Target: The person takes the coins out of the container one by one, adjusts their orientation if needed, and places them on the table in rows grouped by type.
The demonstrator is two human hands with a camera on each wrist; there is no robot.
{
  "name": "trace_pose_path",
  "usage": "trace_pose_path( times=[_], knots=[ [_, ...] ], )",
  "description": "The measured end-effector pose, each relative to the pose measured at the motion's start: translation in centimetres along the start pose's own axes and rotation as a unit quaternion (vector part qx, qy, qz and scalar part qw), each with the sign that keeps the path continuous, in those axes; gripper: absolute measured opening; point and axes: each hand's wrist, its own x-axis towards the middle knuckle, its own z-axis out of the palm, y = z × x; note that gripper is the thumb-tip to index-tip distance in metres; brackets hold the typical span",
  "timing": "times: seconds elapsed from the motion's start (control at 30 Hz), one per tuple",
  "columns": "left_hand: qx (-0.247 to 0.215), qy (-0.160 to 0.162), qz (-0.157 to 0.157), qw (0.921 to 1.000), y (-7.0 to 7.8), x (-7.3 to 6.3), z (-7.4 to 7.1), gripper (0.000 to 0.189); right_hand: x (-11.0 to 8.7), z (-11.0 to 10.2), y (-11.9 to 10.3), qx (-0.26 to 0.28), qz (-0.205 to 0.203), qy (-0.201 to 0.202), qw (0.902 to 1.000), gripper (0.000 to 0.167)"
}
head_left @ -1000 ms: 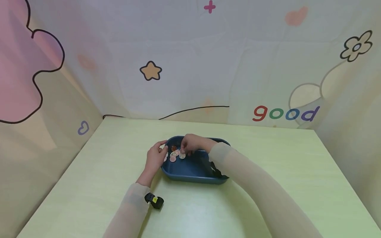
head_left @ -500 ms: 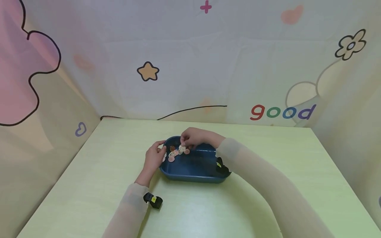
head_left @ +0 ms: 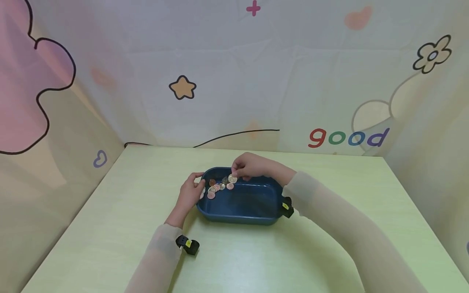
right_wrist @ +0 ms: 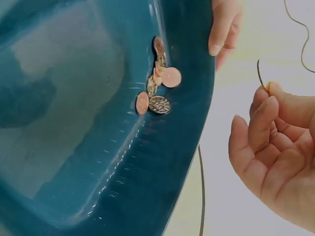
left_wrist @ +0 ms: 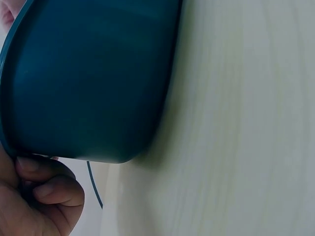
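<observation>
A deep blue tray holds several coins near its left end, some copper-coloured, some silvery. My left hand grips the tray's left rim, and its curled fingers show by the tray's end in the left wrist view. A pale round thing peeks out by the left thumb; whether it is held cannot be told. Above the tray's far rim, my right hand pinches a pale gold coin between thumb and fingertips. In the right wrist view that coin appears nearly edge-on, outside the tray's outline.
The tray stands on a pale green table. A printed cloth backdrop closes off the back and sides. Small black wrist cameras are worn at the left sleeve and right sleeve.
My right hand has lifted a coin off the group and moved up and to the right with it. My left hand stays at the tray's left rim.
</observation>
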Motion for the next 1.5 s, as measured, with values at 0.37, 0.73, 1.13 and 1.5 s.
trace_pose_path(
  times=[0.37, 0.73, 1.13, 1.5],
  knots=[
    [0.005, -0.001, -0.011, 0.9999, 0.1, 0.0, -0.1, 0.041, -4.1, 0.3, 1.0, 0.075, 0.018, 0.068, 0.9947, 0.013],
    [0.004, -0.003, -0.015, 0.9999, 0.2, 0.0, -0.2, 0.041, -6.9, 0.9, 4.7, 0.117, 0.044, 0.124, 0.9844, 0.018],
    [0.000, -0.004, -0.009, 0.9999, 0.1, 0.0, -0.1, 0.042, -8.8, 1.4, 6.6, 0.152, 0.083, 0.169, 0.9702, 0.020],
    [-0.001, -0.001, -0.014, 0.9999, 0.2, -0.1, 0.0, 0.042, -9.9, 2.3, 8.0, 0.169, 0.091, 0.183, 0.9643, 0.020]
  ],
)
